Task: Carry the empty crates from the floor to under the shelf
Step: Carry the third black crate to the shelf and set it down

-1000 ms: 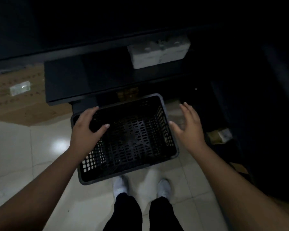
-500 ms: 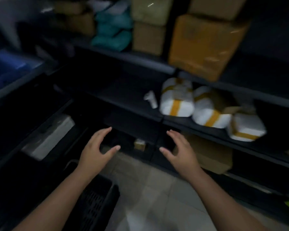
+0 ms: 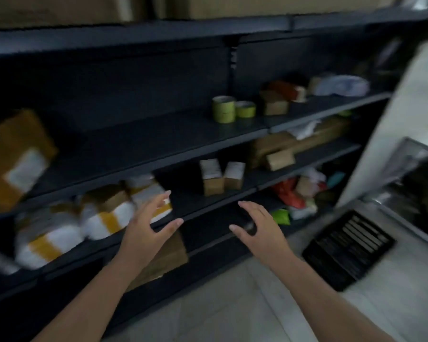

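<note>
Both hands, left hand (image 3: 146, 230) and right hand (image 3: 260, 228), are hovering open and empty before the shelf (image 3: 208, 206). One black crate (image 3: 349, 250) is lying on the floor at four o'clock, probably the next pickup.

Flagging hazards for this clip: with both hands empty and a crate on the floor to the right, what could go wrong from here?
1. The black crate lies on the floor at the right, beyond the right hand; stepping that way could mean tripping on it.
2. The left hand is open in front of the taped white parcels at the shelf edge; a swing might knock one off.
</note>
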### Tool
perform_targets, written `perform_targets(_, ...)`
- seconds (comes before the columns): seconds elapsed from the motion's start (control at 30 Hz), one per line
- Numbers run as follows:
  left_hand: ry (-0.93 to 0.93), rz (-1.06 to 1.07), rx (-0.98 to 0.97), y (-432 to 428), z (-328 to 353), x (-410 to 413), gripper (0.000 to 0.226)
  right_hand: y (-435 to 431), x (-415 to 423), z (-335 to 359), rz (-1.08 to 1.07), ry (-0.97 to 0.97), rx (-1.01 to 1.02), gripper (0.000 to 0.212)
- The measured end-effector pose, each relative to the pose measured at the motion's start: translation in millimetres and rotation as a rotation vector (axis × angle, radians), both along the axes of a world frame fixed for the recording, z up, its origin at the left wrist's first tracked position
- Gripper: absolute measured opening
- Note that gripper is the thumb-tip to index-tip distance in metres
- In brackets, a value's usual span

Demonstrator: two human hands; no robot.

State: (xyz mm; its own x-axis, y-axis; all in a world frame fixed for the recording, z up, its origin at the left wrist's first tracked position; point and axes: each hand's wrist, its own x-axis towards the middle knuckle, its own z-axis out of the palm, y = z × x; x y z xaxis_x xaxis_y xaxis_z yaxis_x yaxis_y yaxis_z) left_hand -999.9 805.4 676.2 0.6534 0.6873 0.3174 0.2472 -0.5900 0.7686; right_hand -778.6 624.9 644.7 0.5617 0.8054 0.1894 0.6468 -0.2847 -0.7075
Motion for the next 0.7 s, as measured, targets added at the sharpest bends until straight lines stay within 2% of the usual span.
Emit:
perform_targets(0.2, -0.025, -0.341, -0.053, -43.2, -7.1, 183.5, 0.053, -113.7, 116.3, -3.6, -0.394, 0.001, -0.002, 0.070)
perform_targets(0.37, -0.032, -0.575, -0.101, -73.1, -24.9, 324.2, 0.060, -189.9, 184.8, -6.6, -0.688, 0.005, -0.005, 0.069)
perform_targets(0.7, 0.034, -0.829, -0.293, -155.9, -69.0, 506.0, 0.065, -306.9, 258.9, -7.7, -1.129, 0.009, -0.002, 0.068)
